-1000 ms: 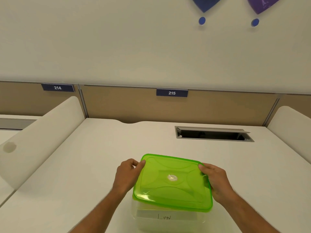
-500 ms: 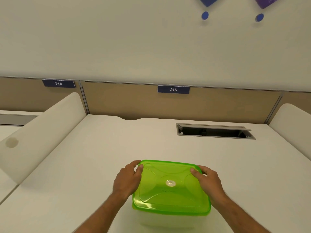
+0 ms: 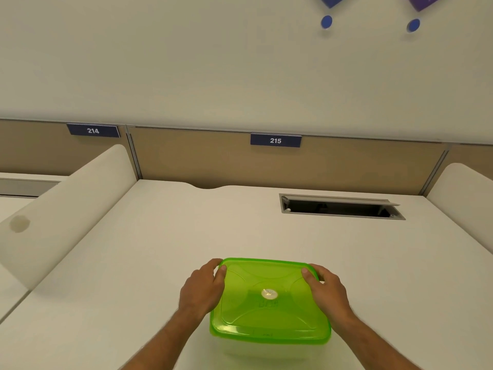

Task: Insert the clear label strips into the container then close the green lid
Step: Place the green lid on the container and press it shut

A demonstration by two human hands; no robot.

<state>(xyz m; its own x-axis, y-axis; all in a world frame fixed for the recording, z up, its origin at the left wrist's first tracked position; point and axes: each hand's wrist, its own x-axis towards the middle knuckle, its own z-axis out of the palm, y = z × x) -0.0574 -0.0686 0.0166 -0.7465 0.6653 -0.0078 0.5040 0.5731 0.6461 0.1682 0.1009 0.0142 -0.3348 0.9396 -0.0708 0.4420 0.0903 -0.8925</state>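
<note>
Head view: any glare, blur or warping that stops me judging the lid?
Head view: even soft light, no glare on the green lid; wide-angle bend curves the desk edges; left hand and right hand slightly soft; the container below is largely hidden by the lid.

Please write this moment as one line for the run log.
stage: closing | green lid: flat on container | left hand: on left edge | right hand: on right edge

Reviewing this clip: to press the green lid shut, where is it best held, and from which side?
Probably as shown: the green lid lies flat on the container, so its raised rim is the hold. The left hand takes the far left corner and the right hand the far right, thumbs on top, pressing down.
</note>
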